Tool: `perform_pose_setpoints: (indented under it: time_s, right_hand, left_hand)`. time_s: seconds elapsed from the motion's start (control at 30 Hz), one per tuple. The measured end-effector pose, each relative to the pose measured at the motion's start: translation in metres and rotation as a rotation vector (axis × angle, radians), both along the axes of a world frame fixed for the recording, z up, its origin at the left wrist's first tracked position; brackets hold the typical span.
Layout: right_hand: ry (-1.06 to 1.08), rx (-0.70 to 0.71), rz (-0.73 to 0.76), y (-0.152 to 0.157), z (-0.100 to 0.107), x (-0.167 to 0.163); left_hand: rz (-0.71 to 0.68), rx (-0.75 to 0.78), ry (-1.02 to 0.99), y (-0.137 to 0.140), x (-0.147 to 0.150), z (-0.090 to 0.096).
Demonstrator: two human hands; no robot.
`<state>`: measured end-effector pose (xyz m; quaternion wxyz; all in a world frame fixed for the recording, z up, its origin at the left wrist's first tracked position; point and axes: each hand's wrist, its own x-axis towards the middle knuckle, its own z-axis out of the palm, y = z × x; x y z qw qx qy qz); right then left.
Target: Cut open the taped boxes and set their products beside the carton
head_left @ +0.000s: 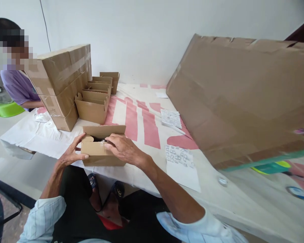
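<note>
A small open cardboard box (98, 160) sits at the table's front edge, with its lid flap raised at the back. My left hand (72, 152) grips the box's left end, thumb on the front and fingers behind the side flap. Over the opening, my right hand (125, 148) has its fingers bent and drawn together at the rim. A bit of something clear or shiny shows by those fingertips; I cannot make out what it is. Dark contents show inside, mostly hidden by the right hand and the front wall.
Several open cardboard boxes (92, 111) stand in a row behind, beside a stack of taped cartons (58, 77). A person in a purple shirt (20, 86) is beyond the stack. Printed sheets (183, 172) and a paper stack (170, 118) lie right. A large cardboard panel (243, 101) leans there.
</note>
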<state>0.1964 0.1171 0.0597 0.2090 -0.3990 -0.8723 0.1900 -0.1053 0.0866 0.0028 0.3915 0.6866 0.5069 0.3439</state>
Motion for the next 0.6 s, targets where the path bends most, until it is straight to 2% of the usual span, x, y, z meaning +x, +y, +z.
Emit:
perform_pose_setpoints:
  time_s: [0.17, 0.37, 0.47, 0.6]
  right_hand:
    - [0.075, -0.103, -0.009, 0.009, 0.003, -0.012]
    - [0.205, -0.134, -0.032, 0.011, -0.008, -0.017]
    - [0.244, -0.045, -0.021, 0.010, -0.015, -0.019]
    - [0.258, 0.175, -0.004, 0.004, -0.024, -0.022]
  left_hand:
    - [-0.011, 0.008, -0.020, -0.002, 0.002, -0.001]
    - [-0.028, 0.014, -0.029, -0.003, 0.003, -0.004]
    - [-0.020, 0.019, -0.021, -0.006, 0.007, -0.004]
    - [0.082, 0.028, -0.034, -0.009, 0.021, -0.002]
